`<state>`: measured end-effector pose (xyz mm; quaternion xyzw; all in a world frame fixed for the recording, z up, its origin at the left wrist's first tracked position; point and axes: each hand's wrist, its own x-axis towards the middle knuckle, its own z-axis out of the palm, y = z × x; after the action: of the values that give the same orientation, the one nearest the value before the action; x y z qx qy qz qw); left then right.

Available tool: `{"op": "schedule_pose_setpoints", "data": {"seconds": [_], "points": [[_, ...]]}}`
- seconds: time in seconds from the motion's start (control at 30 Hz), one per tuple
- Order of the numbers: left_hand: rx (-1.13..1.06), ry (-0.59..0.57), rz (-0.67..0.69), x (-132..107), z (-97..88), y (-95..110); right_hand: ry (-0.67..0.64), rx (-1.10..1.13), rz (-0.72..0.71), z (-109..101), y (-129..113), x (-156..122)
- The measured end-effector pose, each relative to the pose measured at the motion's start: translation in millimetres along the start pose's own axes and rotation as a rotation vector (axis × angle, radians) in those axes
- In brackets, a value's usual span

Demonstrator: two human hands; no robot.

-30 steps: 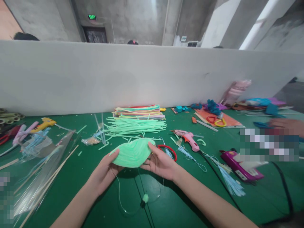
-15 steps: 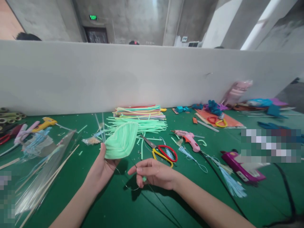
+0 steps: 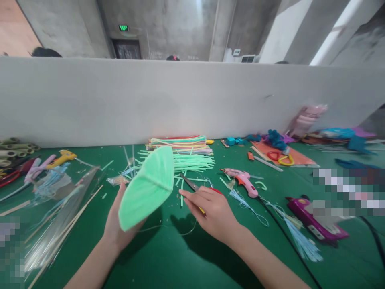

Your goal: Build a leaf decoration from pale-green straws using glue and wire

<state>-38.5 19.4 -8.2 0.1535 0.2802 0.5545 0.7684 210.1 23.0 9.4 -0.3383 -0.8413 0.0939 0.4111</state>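
Found fan (image 3: pixel 147 188) held up left of centre, near side, gripped along left edge by left hand (image 3: pixel 113 224) (partly hidden behind). Judged light, soft, easily bent; best taken by the edge, without squeezing. Noted half-curled right hand (image 3: pixel 214 208) over scissors (image 3: pixel 190 184); cannot tell whether grasping.

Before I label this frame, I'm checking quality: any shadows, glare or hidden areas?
Head view: dark shadow on the green table below the right hand; same head view: bright glare on the clear plastic sheet; head view: mosaic blocks near both side edges.
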Motion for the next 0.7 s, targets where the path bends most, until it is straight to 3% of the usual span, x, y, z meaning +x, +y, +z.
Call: {"op": "schedule_pose_setpoints", "data": {"seconds": [0.07, 0.13, 0.27, 0.4, 0.7], "points": [[0.010, 0.018, -0.015, -2.3, 0.0, 2.6, 0.015, -0.206, -0.159, 2.0, 7.0, -2.7], [0.022, 0.015, -0.013, -4.7, 3.8, 3.9, 0.002, -0.318, -0.217, 3.6, 12.8, -4.7], [0.065, 0.075, 0.067, -7.2, 12.1, 1.1, -0.028, -0.391, -0.199, 4.7, 19.1, -6.4], [0.138, 0.167, 0.062, -5.5, 10.3, -5.2, -0.039, -0.385, -0.168, 5.8, 21.3, -7.0], [0.330, 0.162, 0.030, -3.2, 10.2, -12.3, -0.067, -0.325, -0.157, 8.1, 23.2, -8.0]]}}
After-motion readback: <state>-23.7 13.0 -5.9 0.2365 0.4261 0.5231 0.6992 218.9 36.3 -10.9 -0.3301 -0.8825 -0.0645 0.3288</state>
